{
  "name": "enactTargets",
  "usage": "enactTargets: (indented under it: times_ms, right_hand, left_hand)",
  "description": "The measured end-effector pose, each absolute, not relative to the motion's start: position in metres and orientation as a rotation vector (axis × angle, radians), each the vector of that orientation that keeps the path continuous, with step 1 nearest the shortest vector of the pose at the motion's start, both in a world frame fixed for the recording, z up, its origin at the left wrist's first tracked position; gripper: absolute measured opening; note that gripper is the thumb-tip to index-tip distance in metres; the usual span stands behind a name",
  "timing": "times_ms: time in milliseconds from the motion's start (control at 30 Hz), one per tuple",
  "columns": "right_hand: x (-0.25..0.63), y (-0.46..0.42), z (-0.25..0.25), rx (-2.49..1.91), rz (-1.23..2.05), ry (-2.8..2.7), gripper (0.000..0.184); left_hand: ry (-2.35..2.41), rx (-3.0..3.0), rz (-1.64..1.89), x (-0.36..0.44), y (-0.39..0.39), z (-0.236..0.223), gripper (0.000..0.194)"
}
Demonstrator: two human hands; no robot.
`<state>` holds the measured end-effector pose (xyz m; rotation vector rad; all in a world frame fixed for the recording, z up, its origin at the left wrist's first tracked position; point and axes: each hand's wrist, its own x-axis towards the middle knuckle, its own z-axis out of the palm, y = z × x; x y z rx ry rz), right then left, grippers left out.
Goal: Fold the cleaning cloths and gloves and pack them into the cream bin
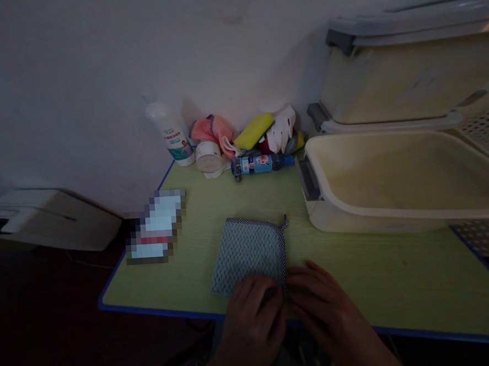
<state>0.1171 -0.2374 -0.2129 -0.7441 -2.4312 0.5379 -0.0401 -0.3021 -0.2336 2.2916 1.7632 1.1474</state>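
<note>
A folded blue-grey cleaning cloth (248, 249) with a black-and-white checked border lies on the green table, its hanging loop sticking out at the far right corner. My left hand (255, 317) is closed over the near edge of this cloth, thumb and fingers pinched together. From the right, my right hand (329, 305) meets the near right corner with bent fingers, closed at the checked border. Both sets of fingertips almost touch, and the bit of fabric between them is largely hidden.
A phone (158, 227), blurred out, lies left on the table (378, 274). Along the wall stand a white bottle (171, 135), a round tub (208, 156), a blue-labelled bottle (262, 163), a yellow sponge (253, 131) and pink cloth (212, 131). A cream bin (329, 216) is at right.
</note>
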Motion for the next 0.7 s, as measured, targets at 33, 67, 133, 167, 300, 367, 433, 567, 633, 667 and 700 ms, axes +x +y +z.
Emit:
enactTargets:
  times_ms: [33,67,133,167,300,367,433,567,633,667,700]
  right_hand:
    - [0.118,-0.237,-0.214,-0.749,0.534,-2.418,0.024]
    - [0.118,-0.237,-0.215,-0.764,0.534,-2.394,0.024]
    - [0.118,-0.236,-0.216,-0.808,0.542,-2.324,0.025]
    - [0.118,-0.235,-0.216,-0.831,0.543,-2.291,0.025]
    - [0.106,-0.23,-0.213,-0.856,0.456,-2.263,0.029]
    - [0.095,-0.227,-0.212,-0.845,0.38,-2.322,0.033]
    - [0.083,-0.225,-0.213,-0.848,0.283,-2.411,0.037]
    - [0.064,-0.219,-0.22,-0.885,0.119,-2.561,0.042]
    - [0.059,-0.217,-0.226,-0.916,0.109,-2.611,0.049]
    - [0.058,-0.217,-0.229,-0.93,0.111,-2.633,0.053]
    - [0.058,-0.217,-0.231,-0.938,0.111,-2.652,0.057]
  left_hand:
    - [1.761,2.276,1.141,-0.041,-0.302,-0.231,0.02]
    - [1.763,2.261,1.136,-0.042,-0.301,-0.227,0.02]
    - [1.793,2.235,1.123,-0.048,-0.298,-0.219,0.021]
    - [1.819,2.228,1.112,-0.051,-0.295,-0.215,0.021]
    - [1.965,2.266,0.985,-0.07,-0.277,-0.208,0.022]
    - [2.043,2.324,0.853,-0.08,-0.268,-0.211,0.024]
    - [2.095,2.373,0.697,-0.088,-0.261,-0.217,0.03]
    - [2.083,2.423,0.485,-0.097,-0.256,-0.228,0.044]
    - [2.064,2.436,0.435,-0.099,-0.256,-0.232,0.049]
    - [2.055,2.442,0.415,-0.1,-0.256,-0.233,0.051]
    - [2.045,2.45,0.398,-0.101,-0.257,-0.235,0.052]
